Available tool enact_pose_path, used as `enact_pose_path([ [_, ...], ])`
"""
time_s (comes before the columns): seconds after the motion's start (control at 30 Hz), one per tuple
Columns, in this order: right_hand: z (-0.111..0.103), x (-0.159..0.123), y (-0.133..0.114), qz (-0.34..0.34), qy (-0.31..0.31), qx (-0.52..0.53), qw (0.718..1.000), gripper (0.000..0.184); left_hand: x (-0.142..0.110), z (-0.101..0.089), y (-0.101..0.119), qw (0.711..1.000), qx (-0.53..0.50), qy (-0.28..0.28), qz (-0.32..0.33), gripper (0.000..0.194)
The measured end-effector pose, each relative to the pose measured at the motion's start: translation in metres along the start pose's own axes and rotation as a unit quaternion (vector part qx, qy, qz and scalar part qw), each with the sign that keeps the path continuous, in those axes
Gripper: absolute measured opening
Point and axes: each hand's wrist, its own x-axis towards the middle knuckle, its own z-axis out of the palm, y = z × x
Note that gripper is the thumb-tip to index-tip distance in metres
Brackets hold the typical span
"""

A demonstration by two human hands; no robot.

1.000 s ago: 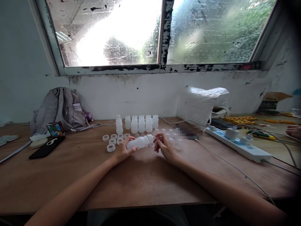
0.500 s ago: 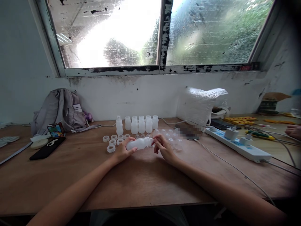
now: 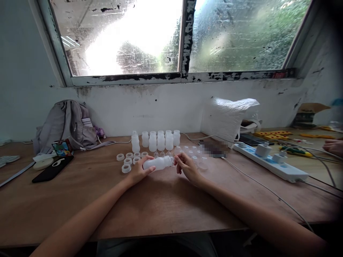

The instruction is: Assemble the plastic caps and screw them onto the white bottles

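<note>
While the left hand (image 3: 138, 172) clasps a frosted baby bottle (image 3: 155, 164) nearly level, the right hand's (image 3: 189, 169) fingertips pinch its clear tip (image 3: 172, 161).

A small workroom is shown: white bottles (image 3: 160, 141) and rings (image 3: 126, 168) are lined up on a wooden table (image 3: 150, 207), and tools (image 3: 297, 151) are left about.

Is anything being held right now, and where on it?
Yes, a bottle: the left hand grips its body near the base.
</note>
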Motion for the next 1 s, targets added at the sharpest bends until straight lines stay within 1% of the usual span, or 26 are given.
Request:
enact_pose_path([
  [0.17, -0.0001, -0.0001, 0.0000, 0.002, 0.004, -0.013, 1.000, 0.029, 0.0004, -0.0002, 0.0002, 1.000, -0.018, -0.002, -0.011, 0.029],
  [0.37, 0.0002, -0.0005, 0.0031, -0.003, 0.009, -0.061, 0.998, 0.039, -0.0009, -0.0015, 0.0045, 0.998, -0.044, -0.030, -0.036, 0.033],
  [0.47, 0.0003, -0.0001, 0.0025, -0.006, 0.011, -0.057, 0.998, 0.039, -0.0013, -0.0015, 0.0048, 0.999, -0.038, -0.024, -0.032, 0.032],
  [0.77, -0.0032, 0.0010, 0.0020, 0.034, -0.028, -0.034, 0.998, 0.045, -0.0007, -0.0020, 0.0019, 0.998, -0.054, -0.026, -0.030, 0.031],
  [0.9, -0.0030, 0.0025, -0.0014, 0.046, -0.052, -0.020, 0.997, 0.042, 0.0007, -0.0016, -0.0006, 0.997, -0.061, -0.028, -0.049, 0.034],
  [1.0, -0.0025, 0.0024, -0.0060, 0.048, -0.051, -0.008, 0.998, 0.039, 0.0014, -0.0014, -0.0012, 0.997, -0.063, -0.025, -0.043, 0.033],
])
